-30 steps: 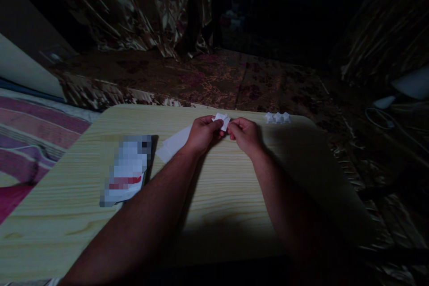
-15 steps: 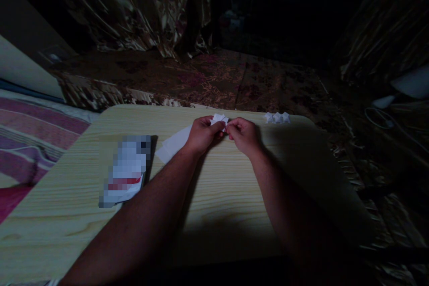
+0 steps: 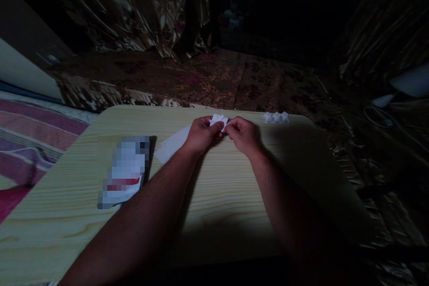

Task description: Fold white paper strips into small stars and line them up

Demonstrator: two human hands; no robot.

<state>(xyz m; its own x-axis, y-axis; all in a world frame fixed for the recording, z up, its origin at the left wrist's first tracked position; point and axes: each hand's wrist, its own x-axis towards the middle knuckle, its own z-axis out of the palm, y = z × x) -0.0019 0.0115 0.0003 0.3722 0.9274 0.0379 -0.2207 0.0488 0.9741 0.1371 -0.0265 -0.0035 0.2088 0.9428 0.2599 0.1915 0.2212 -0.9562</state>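
Note:
A small piece of folded white paper (image 3: 218, 119) with pointed corners is held above the far part of the wooden table (image 3: 228, 187). My left hand (image 3: 203, 135) is closed on it, the thumb pressed across its front. At the paper's right edge, my right hand (image 3: 244, 134) pinches with thumb and forefinger; the fingertips hide just what part they grip. White paper sheets (image 3: 172, 145) lie flat beside and partly behind my left forearm. To the right, three small folded white paper shapes (image 3: 276, 117) sit in a row near the table's far edge.
A blurred-out item with white and red areas (image 3: 125, 170) lies on the table's left side. Patterned brown fabric (image 3: 214, 76) covers a surface beyond the table. Striped bedding (image 3: 27, 138) is at the left. A white cable (image 3: 378, 116) hangs at the dim right.
Almost nothing differs. Both hands keep their hold on the folded paper, with only a very slight shift of the whole view.

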